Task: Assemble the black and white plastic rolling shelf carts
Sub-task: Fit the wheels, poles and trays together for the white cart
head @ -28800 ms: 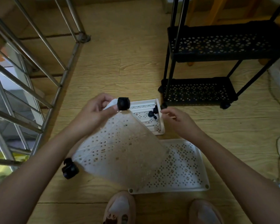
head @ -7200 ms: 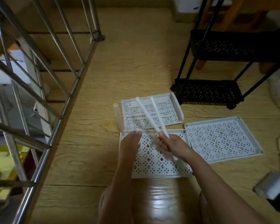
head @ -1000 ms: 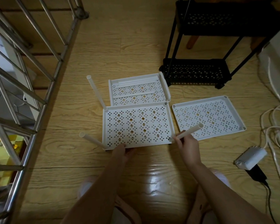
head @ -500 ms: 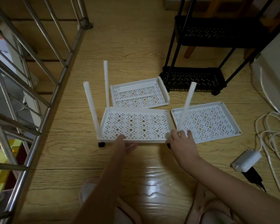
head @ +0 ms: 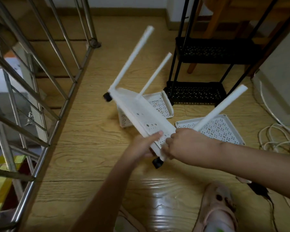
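A white perforated shelf tray (head: pixel 141 113) with black casters (head: pixel 107 97) and three white poles is lifted off the floor and tilted on its edge. My left hand (head: pixel 145 144) and my right hand (head: pixel 182 144) both grip its near end, beside the near caster (head: pixel 157 163). One pole (head: pixel 221 108) rises to the right, two others (head: pixel 132 59) point up and away. A second white tray (head: pixel 162 104) lies on the floor behind it, and a third white tray (head: pixel 224 131) lies to the right. The assembled black cart (head: pixel 208 71) stands at the back right.
A steel stair railing (head: pixel 40 81) runs along the left. White cables (head: pixel 274 139) coil on the floor at the right, near a black plug (head: pixel 259 190). My slippered feet (head: pixel 219 208) are at the bottom on the wooden floor. A wooden chair leg (head: pixel 206 34) shows behind the black cart.
The tray with its poles stood level on its casters half a second ago; now both hands have raised it and tipped it steeply. The view has swung upward.
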A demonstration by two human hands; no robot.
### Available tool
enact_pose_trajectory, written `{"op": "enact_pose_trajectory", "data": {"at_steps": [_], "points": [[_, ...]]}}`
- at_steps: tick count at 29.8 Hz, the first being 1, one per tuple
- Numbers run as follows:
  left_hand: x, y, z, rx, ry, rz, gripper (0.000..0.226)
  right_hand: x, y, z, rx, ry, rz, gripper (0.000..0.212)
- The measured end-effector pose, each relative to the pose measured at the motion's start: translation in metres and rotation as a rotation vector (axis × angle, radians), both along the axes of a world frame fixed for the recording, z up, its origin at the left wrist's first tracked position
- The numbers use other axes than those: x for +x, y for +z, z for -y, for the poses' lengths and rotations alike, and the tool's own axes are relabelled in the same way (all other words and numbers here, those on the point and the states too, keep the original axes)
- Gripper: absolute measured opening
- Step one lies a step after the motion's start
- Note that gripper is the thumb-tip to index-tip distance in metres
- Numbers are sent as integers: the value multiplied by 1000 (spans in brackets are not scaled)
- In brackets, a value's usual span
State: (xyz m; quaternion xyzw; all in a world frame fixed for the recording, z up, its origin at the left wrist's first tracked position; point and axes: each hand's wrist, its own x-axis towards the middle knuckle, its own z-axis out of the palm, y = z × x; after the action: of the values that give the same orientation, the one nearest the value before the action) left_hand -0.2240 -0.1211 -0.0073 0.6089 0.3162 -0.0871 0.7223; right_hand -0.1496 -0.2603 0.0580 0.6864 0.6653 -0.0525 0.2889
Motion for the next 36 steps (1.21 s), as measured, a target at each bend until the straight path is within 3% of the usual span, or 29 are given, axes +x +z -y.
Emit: {"op": "enact_pose_trajectory", "data": {"at_steps": [3, 6, 8, 11, 13, 16, 19, 21, 24, 26, 32, 34, 36], "points": [[-9, 20, 17, 136, -233, 58, 36, 11, 20, -2, 80, -19, -39, 24], [-24, 32, 2, 139, -280, 125, 52, 19, 27, 7, 225, -71, -156, 22], [-41, 33, -11, 57, -203, 243, 66, 21, 33, 9, 308, -122, -277, 25], [-56, 38, -10, -179, 97, 475, 93, 24, 52, -3, 545, -250, -489, 39], [-53, 51, 3, -106, 261, 578, 82, 21, 62, -17, 690, -270, -570, 38], [-38, 69, 16, 308, 366, 500, 69, 10, 69, -40, 793, -276, -539, 22], [-27, 79, 8, 676, 431, 388, 49, 3, 76, -43, 755, -284, -590, 17], [-21, 89, 4, 708, 488, 371, 37, 0, 78, -40, 704, -258, -532, 22], [-18, 99, 4, 690, 543, 381, 46, -2, 74, -34, 746, -264, -172, 29], [-18, 101, 5, 651, 556, 348, 51, -5, 68, -29, 776, -327, -64, 34], [-27, 96, 15, 583, 404, 365, 61, -9, 61, -24, 941, -380, -9, 53], [-29, 95, 15, 580, 363, 365, 63, -12, 64, -26, 834, -452, -7, 58], [-31, 92, 13, 590, 318, 360, 66, -12, 65, -27, 654, -548, -233, 63]]}}
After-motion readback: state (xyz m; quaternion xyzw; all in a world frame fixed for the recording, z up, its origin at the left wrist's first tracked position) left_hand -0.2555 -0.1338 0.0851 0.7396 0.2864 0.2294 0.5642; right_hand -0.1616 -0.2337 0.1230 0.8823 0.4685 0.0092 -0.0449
